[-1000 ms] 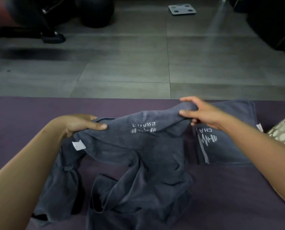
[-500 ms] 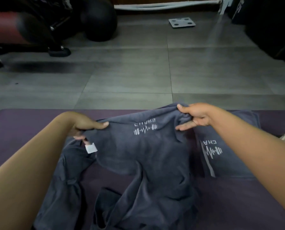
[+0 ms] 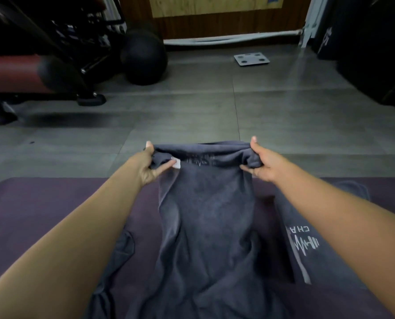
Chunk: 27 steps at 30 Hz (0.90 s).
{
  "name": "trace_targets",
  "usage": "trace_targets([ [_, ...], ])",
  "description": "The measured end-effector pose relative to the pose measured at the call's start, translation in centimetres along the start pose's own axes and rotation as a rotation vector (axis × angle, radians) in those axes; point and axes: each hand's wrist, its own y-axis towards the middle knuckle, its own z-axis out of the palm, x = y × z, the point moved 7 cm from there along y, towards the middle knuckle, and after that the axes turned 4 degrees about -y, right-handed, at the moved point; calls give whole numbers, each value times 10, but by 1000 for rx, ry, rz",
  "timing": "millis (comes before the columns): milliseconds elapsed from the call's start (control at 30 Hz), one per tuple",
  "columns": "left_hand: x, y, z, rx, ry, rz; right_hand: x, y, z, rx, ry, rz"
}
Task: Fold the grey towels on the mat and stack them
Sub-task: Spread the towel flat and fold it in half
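Both arms are reaching forward over the purple mat [image 3: 53,203], and the 2 hands are holding up a grey towel [image 3: 205,215] by its top edge. The left hand [image 3: 151,165] is pinching the towel's left corner, thumb above and fingers curled beneath, just beside a small white tag [image 3: 177,163]. The right hand [image 3: 262,163] is gripping the right corner the same way. The cloth is stretching between them and hanging down toward the person, its lower part bunching on the mat.

Pale print is showing faintly near the towel's top edge, too blurred to read. A second grey towel [image 3: 307,249] is lying folded on the mat under the right forearm, showing a heartbeat-and-dumbbell logo and the letters "CHA".

Beyond the mat, on the grey tiled floor [image 3: 191,111], a bathroom scale [image 3: 251,59] is lying near the wall. A black ball [image 3: 143,58] is sitting beside a red padded bench [image 3: 14,72] at the left.
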Motion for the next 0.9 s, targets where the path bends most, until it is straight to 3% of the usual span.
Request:
trace_targets([
  [133, -51, 3, 55, 129, -386, 200, 62, -1, 45, 108, 171, -262],
  [233, -72, -9, 69, 152, -382, 271, 91, -5, 55, 101, 160, -391],
  [333, -62, -23, 49, 79, -153, 308, 77, -6, 40, 102, 27, -414],
  [467, -33, -22, -29, -119, 404, 396, 25, -19, 3, 98, -261, -368],
  [700, 58, -45, -120, 176, 717, 321, -87, -50, -53, 176, -814, -165],
  [900, 135, -83, -177, 337, 907, 54, -177, -86, -86, 413, -1326, -114],
])
